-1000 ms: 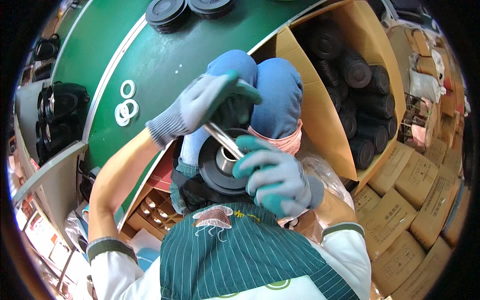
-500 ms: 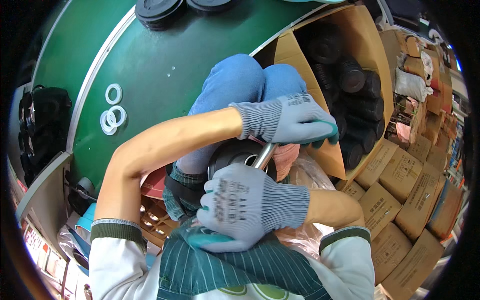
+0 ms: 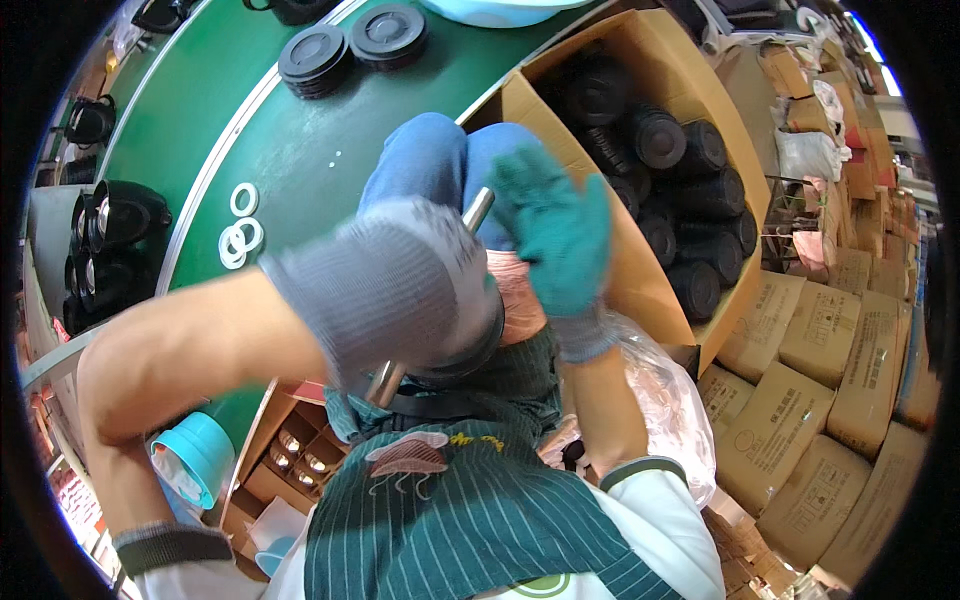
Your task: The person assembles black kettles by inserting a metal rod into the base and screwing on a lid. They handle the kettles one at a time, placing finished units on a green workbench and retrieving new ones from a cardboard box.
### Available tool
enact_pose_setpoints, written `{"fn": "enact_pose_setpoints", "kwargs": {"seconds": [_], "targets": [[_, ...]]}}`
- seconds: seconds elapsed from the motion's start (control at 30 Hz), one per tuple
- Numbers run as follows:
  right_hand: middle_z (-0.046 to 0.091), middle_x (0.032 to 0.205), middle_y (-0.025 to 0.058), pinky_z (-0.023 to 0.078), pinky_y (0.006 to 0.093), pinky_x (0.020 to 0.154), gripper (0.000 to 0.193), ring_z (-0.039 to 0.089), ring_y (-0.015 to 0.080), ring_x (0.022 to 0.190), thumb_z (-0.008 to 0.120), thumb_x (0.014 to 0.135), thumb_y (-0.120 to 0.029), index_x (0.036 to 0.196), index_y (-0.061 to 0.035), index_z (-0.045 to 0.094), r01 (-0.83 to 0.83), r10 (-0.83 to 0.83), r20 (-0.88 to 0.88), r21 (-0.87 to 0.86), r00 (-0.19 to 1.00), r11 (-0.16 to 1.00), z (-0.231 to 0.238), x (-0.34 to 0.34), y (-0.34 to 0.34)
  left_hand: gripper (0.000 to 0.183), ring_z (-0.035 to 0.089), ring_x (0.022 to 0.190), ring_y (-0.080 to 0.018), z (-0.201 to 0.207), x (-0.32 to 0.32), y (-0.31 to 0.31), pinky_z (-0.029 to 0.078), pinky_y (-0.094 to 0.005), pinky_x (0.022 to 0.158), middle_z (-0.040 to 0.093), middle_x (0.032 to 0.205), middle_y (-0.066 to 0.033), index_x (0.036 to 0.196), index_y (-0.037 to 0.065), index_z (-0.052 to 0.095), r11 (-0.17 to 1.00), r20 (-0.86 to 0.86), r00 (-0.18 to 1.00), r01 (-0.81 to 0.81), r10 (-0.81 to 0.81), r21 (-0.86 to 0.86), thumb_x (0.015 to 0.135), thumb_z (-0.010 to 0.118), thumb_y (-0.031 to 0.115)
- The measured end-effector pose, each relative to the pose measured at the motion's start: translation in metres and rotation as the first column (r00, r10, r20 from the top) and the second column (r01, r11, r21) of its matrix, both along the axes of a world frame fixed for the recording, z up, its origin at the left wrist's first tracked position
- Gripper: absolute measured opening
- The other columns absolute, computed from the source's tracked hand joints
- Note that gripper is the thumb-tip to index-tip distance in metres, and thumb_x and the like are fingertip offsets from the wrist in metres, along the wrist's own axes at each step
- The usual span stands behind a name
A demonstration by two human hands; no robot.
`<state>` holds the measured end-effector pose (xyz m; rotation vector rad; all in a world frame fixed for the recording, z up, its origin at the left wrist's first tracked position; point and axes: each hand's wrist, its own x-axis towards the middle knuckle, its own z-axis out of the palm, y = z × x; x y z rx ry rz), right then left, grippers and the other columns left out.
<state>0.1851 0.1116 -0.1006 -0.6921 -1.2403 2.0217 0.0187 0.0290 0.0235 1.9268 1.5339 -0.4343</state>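
Note:
My left hand [image 3: 430, 265], in a grey glove, reaches in from the left and is closed over the middle of a metal bar [image 3: 480, 207]. The bar's upper end sticks out past the fingers and its lower end past the wrist. My right hand [image 3: 555, 225] is raised beside the upper end, fingers stretched, its green-coated palm turned toward the bar. Nothing is in it. Below my left hand, a black round object [image 3: 487, 350] sits at my lap, mostly hidden by the glove. A pink cloth [image 3: 516, 300] lies between my hands. Both hands are somewhat blurred.
An open carton [image 3: 600, 265] of black cylindrical parts stands to the right. Black round lids [image 3: 388, 32] and white rings [image 3: 243, 199] lie on the green table [image 3: 300, 140]. A blue bucket [image 3: 195, 455] is at lower left; stacked cartons [image 3: 775, 420] fill the right side.
My right hand has let go of the bar and moved up to the right, opening. My left hand has come nearer and left, and the bar has turned. The view has shifted.

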Motion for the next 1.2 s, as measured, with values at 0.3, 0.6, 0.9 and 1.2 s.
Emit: {"fn": "enact_pose_setpoints", "kwargs": {"seconds": [0.3,0.6,0.9,1.2], "targets": [[0.074,0.081,0.0122,0.061,0.0434,0.073,0.032,0.073,0.0290,0.075,0.059,0.105,-0.041,0.097,-0.0108,0.068,-0.405,0.220,-0.370,-0.557,0.903,0.725,-0.068,-0.051,-0.001,0.087,0.075,0.081,-0.0338,-0.018,0.040,-0.039,0.061,-0.0410,0.068,0.071,0.088,-0.0216,0.139,-0.015,0.036,0.943,-0.106,0.939,-0.319,0.328,0.096,0.093,0.068,0.052],[0.066,0.116,0.0160,0.055,0.0441,0.088,0.055,0.066,0.0349,0.102,0.070,0.092,-0.023,0.139,-0.0012,0.053,-0.073,-0.239,0.490,0.535,0.838,0.842,-0.047,0.032,-0.061,0.071,0.071,0.084,-0.0390,-0.034,-0.009,-0.046,0.058,-0.0461,0.073,0.066,0.089,-0.0190,0.127,0.003,0.043,0.998,0.307,0.951,-0.046,0.033,0.035,0.083,0.084,0.040],[0.069,0.128,0.0185,0.055,0.0326,0.100,0.049,0.070,0.0257,0.110,0.059,0.106,-0.029,0.145,-0.0011,0.051,-0.062,-0.056,-0.273,-0.407,0.960,0.912,-0.015,0.022,-0.049,0.079,0.072,0.093,-0.0387,-0.021,-0.028,-0.026,0.057,-0.0434,0.086,0.071,0.103,-0.0214,0.139,0.002,0.052,0.991,0.276,0.955,-0.125,0.111,0.035,0.079,0.086,0.040],[0.044,0.151,0.0273,0.040,0.0469,0.118,0.092,0.048,0.0419,0.140,0.092,0.072,-0.042,0.150,-0.0115,0.051,-0.328,-0.032,0.546,0.548,0.837,0.770,0.020,0.049,-0.102,0.057,0.075,0.084,-0.0294,-0.159,-0.159,-0.067,0.058,-0.0432,0.071,0.076,0.097,-0.0169,0.126,0.005,0.057,0.484,0.059,0.562,-0.756,0.825,0.442,0.089,0.077,0.044]]}}
